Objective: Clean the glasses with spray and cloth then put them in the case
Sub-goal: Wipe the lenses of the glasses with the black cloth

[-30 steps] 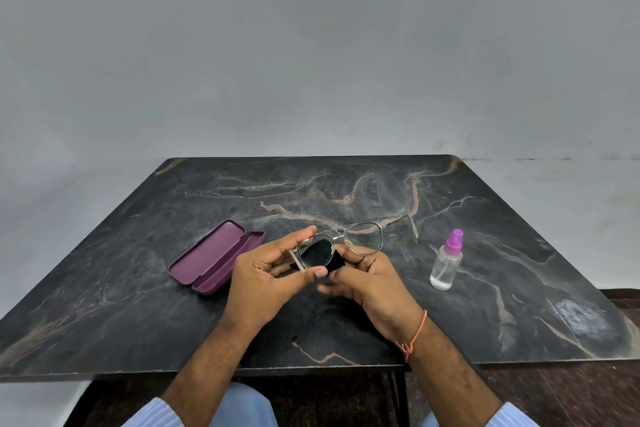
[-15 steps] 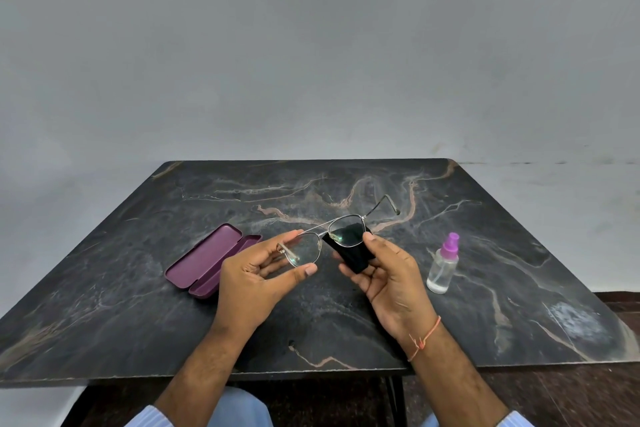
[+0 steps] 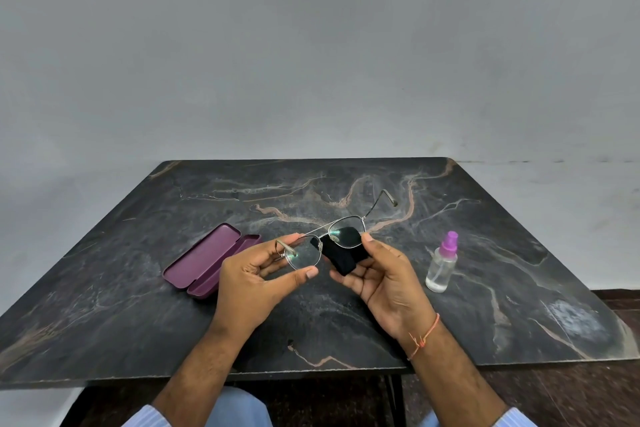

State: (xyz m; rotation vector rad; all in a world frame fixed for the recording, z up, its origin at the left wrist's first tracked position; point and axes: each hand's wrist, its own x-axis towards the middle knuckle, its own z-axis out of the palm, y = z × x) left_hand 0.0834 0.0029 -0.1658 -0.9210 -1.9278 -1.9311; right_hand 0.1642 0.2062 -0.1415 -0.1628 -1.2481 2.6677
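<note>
Above the marbled desk point(image 3: 138, 288), with the open maroon case point(image 3: 204, 260) at nine o'clock and the spray bottle point(image 3: 441, 263) at three, the wire-framed glasses point(image 3: 322, 243) are pinched at one lens rim by the left hand point(image 3: 256, 277). The other lens is backed by the black cloth point(image 3: 341, 253), gripped in the right hand point(image 3: 388, 274). That lens is best wiped lightly on both faces with the frame steadied; the right fingertips are hidden behind the cloth, and any smears cannot be made out.

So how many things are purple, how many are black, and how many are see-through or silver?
Purple: 1, the open case.
Black: 1, the cloth the right hand holds.
See-through or silver: 2, the glasses pinched by the left hand, and the spray bottle, though its cap is purple.
Total: 4 things.
</note>
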